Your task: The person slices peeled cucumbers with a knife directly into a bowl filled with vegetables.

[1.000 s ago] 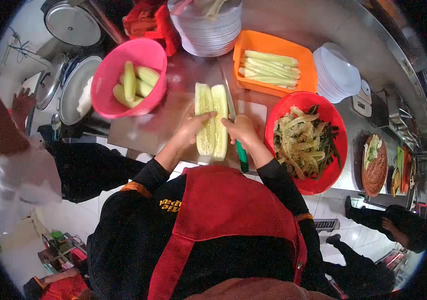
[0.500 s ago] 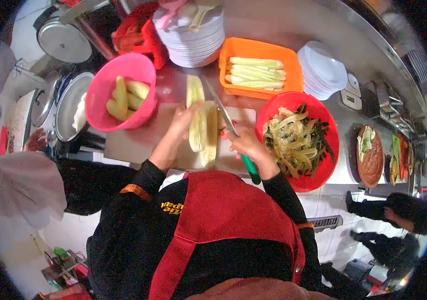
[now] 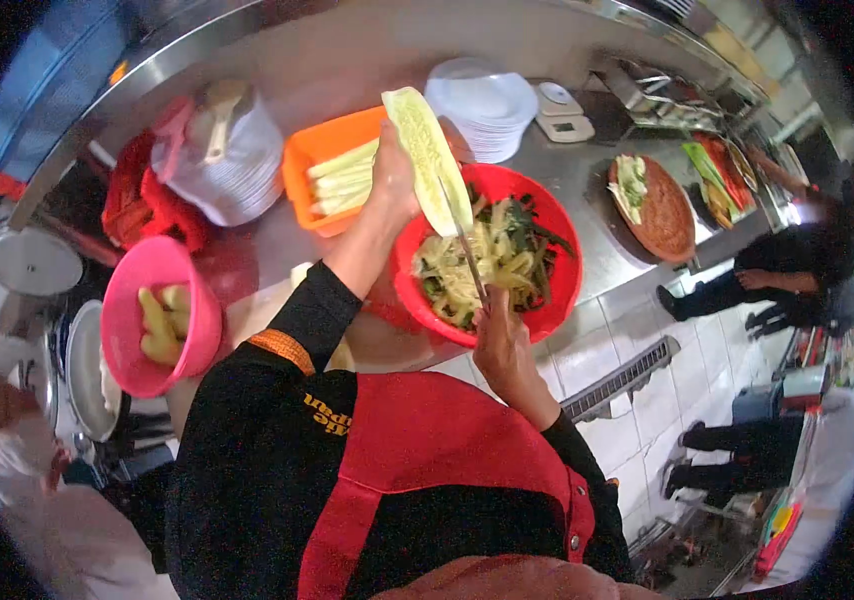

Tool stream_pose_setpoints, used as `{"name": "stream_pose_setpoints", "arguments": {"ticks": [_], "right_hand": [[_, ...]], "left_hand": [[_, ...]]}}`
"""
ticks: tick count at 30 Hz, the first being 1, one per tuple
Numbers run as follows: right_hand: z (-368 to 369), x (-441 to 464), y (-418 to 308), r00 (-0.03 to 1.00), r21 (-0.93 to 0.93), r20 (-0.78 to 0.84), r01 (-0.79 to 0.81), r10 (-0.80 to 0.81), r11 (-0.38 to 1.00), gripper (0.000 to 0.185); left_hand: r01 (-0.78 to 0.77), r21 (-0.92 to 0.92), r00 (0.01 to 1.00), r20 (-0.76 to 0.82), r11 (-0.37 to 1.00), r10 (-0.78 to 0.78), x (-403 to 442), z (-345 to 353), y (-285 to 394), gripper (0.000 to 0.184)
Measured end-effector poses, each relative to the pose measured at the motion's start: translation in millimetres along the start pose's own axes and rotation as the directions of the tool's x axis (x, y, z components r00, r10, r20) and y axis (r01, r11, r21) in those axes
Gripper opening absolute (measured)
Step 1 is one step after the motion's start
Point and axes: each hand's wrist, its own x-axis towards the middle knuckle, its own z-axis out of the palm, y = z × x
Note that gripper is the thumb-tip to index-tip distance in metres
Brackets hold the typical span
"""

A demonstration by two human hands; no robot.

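My left hand (image 3: 393, 172) grips a peeled cucumber half (image 3: 427, 160), its seeded face turned up and its lower end tilted over the red bowl (image 3: 569, 275). In my right hand (image 3: 503, 340) is a knife (image 3: 471, 262), whose blade reaches the seeded face near the lower end. The fingers of that hand wrap the handle and hide most of it. Below, the red bowl holds a heap of pale and dark green peelings (image 3: 457, 285). Peeled cucumber strips (image 3: 345, 185) lie in an orange tray (image 3: 299, 165) beyond my left forearm.
A pink bowl (image 3: 205, 330) with peeled cucumbers (image 3: 155, 325) stands at left. Plate stacks (image 3: 482, 110) and a kitchen scale (image 3: 559, 115) line the back. Rightward lies a stone mortar (image 3: 669, 215) with greens. Other people stand at both sides.
My view and both hands have swung right. The cucumber half has moved from above the cutting board to above the red bowl, and the knife blade now meets its seeded face.
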Motion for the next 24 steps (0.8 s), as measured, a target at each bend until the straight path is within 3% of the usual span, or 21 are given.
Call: {"name": "stream_pose_setpoints", "arguments": {"ticks": [11, 17, 19, 21, 22, 24], "right_hand": [[-11, 3, 15, 0.990, -0.056, -0.116, -0.085, 0.078, 0.995, 0.028], [-13, 35, 19, 0.967, -0.059, -0.250, -0.060, 0.043, 0.996, 0.025], [-16, 44, 21, 0.957, -0.175, -0.279, 0.027, -0.076, 0.984, 0.026], [-26, 45, 14, 0.950, -0.172, -0.300, 0.036, -0.087, 0.985, 0.026], [-33, 43, 8, 0.945, -0.167, -0.315, 0.040, -0.092, 0.985, 0.027], [-42, 38, -1, 0.936, -0.147, -0.335, 0.063, -0.110, 0.987, 0.031]], "left_hand": [[0.232, 0.071, 0.967, -0.127, 0.970, -0.222, 1, 59, -25, 0.064], [0.295, -0.002, 0.950, -0.107, 0.956, -0.293, -18, 71, -29, 0.063], [0.304, -0.021, 0.948, -0.091, 0.952, -0.305, -26, 76, -25, 0.063], [0.241, 0.002, 0.963, 0.120, 0.971, -0.239, -32, 78, -15, 0.062], [0.233, 0.002, 0.965, 0.126, 0.972, -0.231, -33, 81, -10, 0.062], [0.185, -0.030, 0.939, 0.301, 0.982, -0.168, -33, 84, -2, 0.060]]}}
